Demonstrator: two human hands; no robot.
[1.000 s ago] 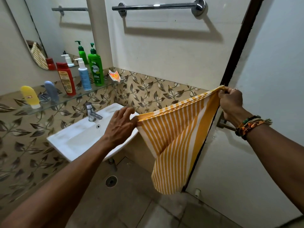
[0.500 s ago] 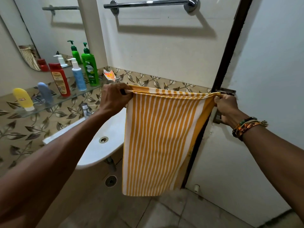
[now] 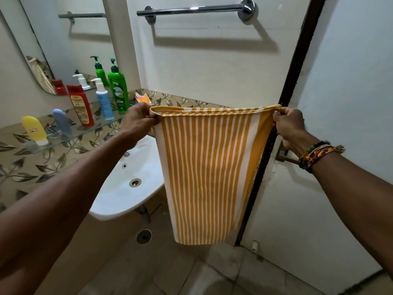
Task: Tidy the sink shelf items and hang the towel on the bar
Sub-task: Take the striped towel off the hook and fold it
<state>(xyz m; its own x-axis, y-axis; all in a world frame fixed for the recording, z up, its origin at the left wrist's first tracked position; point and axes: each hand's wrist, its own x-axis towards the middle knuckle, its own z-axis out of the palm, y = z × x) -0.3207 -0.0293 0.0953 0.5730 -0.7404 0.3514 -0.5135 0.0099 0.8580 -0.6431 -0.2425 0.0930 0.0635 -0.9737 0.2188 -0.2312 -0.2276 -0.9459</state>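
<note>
fingers (image 3: 279, 121) round towel (image 3: 204, 167), top corners

towel (image 3: 204, 167): soft woven cloth, matt | bar (image 3: 195, 9): polished metal, shiny | shelf (image 3: 72, 136): clear smooth glass | bottles (image 3: 119, 92): glossy plastic | sink (image 3: 119, 207): smooth glossy white, ceramic-looking | wall (image 3: 212, 71): matt paint | floor (image 3: 170, 269): dull, slightly rough tiles | bracelets (image 3: 314, 152): braided cord and beads

Glass shelf (image 3: 101, 124) — bottles (image 3: 118, 90), tubes (image 3: 35, 129)

The green pump bottle (image 3: 118, 90) on the glass shelf (image 3: 70, 135) bore the brand "Vatika"; other labels were illegible.
</note>
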